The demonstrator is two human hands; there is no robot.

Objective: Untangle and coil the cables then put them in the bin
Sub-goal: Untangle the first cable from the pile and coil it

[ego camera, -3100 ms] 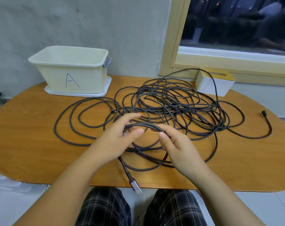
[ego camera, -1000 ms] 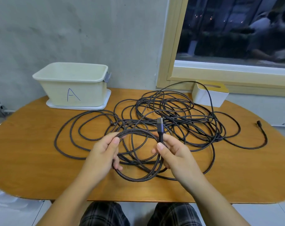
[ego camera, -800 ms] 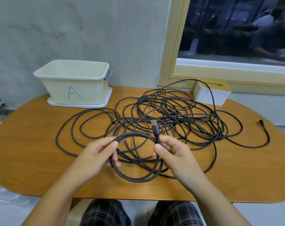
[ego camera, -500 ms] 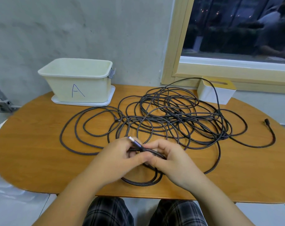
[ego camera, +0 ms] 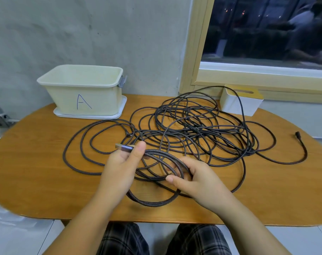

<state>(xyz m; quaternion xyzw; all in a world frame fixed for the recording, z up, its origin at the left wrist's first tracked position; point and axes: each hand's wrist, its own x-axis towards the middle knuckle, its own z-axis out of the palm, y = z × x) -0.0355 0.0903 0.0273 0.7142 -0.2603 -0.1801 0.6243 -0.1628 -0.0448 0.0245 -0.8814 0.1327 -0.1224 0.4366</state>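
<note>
**Small coil started, big tangle untouched**

The landmark is the bin (ego camera: 83, 92), cream, marked "A", at the table's (ego camera: 27, 172) far left by the wall.

Cables (ego camera: 193, 126): dark braided leads, heaped in loose overlapping loops to the right of the bin, spreading across the middle of the table. One strand climbs over a white box (ego camera: 239, 103) well right of the bin, under the window. One plug end (ego camera: 298, 134) lies alone, far right of the bin, on bare wood.

Hands work at the near edge, in front of and to the right of the bin.
- Left hand (ego camera: 119, 168): thumb and fingers pinch the USB plug (ego camera: 124, 148), with the coil's strands running from the same grip.
- Right hand (ego camera: 198, 183): fingers curled round the opposite side of the coil (ego camera: 156, 181), a few turns, partly lifted, its lower arc resting on the table.

Handling, my judgement:
- light and limp; the braid looks grippy, so crossed strands will likely snag rather than slide
- loops will probably spring open if released, so the turns should stay pinched together
- best hold is at the plug and across the gathered turns, not on a single strand
- tugging hard may tighten the heap; feeding slack looks safer

Nothing visible in the bin from this angle.
</note>
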